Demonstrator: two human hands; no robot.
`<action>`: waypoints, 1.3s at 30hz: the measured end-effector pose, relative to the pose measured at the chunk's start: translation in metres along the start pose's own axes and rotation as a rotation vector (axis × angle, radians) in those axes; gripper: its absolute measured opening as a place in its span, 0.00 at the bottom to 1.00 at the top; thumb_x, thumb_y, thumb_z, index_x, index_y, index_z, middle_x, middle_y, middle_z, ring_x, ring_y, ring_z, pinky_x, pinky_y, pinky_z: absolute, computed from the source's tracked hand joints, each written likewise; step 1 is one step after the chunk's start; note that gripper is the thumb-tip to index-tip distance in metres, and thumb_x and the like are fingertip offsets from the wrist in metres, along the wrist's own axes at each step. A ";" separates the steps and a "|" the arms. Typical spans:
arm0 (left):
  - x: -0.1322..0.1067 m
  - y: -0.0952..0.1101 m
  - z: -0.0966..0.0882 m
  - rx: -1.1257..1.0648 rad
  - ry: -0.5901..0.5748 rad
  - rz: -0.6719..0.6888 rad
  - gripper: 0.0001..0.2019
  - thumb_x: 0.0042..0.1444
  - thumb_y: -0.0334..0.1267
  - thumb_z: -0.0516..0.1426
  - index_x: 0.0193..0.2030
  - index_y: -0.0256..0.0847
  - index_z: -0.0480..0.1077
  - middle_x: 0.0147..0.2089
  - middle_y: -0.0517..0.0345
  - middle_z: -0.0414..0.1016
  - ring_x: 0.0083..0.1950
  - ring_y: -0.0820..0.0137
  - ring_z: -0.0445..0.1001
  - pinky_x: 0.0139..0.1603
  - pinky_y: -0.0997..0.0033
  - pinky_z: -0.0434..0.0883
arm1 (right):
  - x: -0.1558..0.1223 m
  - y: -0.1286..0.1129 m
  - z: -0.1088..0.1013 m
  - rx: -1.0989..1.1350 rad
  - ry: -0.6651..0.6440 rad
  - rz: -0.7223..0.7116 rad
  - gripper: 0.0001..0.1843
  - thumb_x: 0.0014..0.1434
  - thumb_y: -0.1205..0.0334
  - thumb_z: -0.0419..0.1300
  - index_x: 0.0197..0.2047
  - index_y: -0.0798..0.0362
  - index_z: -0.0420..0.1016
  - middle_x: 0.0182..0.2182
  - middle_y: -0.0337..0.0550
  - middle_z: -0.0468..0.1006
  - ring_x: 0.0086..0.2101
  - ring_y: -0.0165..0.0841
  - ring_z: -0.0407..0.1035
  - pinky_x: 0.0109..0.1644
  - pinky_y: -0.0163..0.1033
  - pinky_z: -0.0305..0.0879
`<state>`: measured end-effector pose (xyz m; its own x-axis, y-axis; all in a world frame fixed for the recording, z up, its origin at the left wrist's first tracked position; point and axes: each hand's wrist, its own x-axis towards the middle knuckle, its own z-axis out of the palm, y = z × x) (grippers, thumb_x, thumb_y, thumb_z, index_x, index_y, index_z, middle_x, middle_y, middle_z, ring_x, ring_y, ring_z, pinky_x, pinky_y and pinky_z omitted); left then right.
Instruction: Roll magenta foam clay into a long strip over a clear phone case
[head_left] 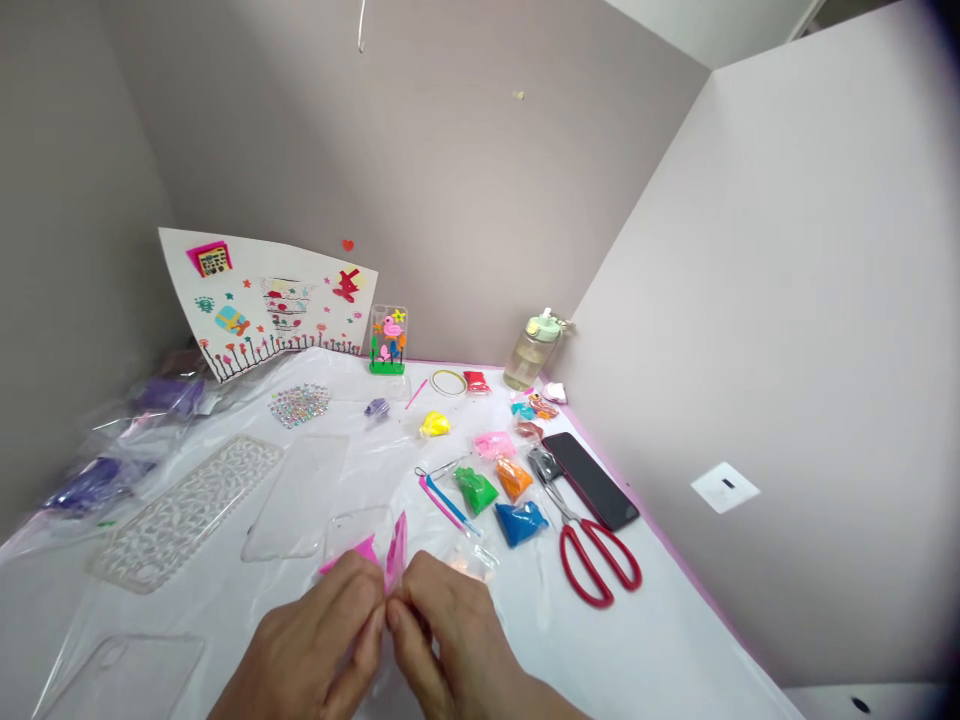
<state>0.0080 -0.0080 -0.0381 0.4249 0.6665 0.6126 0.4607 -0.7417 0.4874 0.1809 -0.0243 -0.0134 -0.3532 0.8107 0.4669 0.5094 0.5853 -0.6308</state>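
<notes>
My left hand [322,625] and my right hand [450,630] meet low in the middle of the view. Both are closed, with thumb and fingertips pinched together. Between them they grip a small plastic packet of bright pink clay [396,548]; pink shows on both sides of the left fingers, and its lower part is hidden. Just beyond the hands lies a clear phone case [358,522]. To the right, partly behind my right hand, is a clear packet with pale clay [472,562]. Blue and pink modelling tools [450,505] lie farther off.
Packets of green clay [475,490], orange clay [514,478] and blue clay [520,522] lie right, near red-handled scissors [600,560] and a phone [591,480]. A bottle [532,350] stands behind. Left are a patterned clear tray [187,510], gems [298,404] and a decorated case [388,342].
</notes>
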 end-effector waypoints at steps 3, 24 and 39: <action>0.004 -0.005 -0.007 0.053 0.016 -0.014 0.08 0.65 0.29 0.49 0.43 0.45 0.67 0.35 0.59 0.73 0.36 0.71 0.76 0.35 0.78 0.70 | -0.003 -0.001 0.011 -0.111 0.067 -0.109 0.09 0.57 0.71 0.51 0.29 0.49 0.55 0.21 0.33 0.65 0.21 0.27 0.59 0.24 0.33 0.52; 0.012 -0.009 -0.014 -0.480 -0.023 -0.595 0.14 0.63 0.51 0.55 0.45 0.54 0.81 0.56 0.57 0.79 0.58 0.60 0.77 0.61 0.59 0.73 | 0.015 0.011 -0.024 0.779 0.031 0.627 0.18 0.62 0.46 0.62 0.39 0.54 0.69 0.25 0.34 0.69 0.24 0.26 0.63 0.30 0.33 0.60; 0.004 0.000 -0.008 -0.150 0.019 -0.048 0.08 0.63 0.28 0.54 0.39 0.47 0.69 0.35 0.62 0.75 0.37 0.72 0.78 0.38 0.82 0.74 | -0.002 0.007 -0.006 0.100 0.218 0.030 0.16 0.61 0.47 0.65 0.35 0.50 0.68 0.28 0.37 0.72 0.27 0.30 0.66 0.31 0.34 0.63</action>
<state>0.0036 -0.0057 -0.0308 0.3900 0.7007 0.5974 0.3581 -0.7131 0.6026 0.1898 -0.0218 -0.0152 -0.1560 0.8118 0.5628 0.4329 0.5683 -0.6997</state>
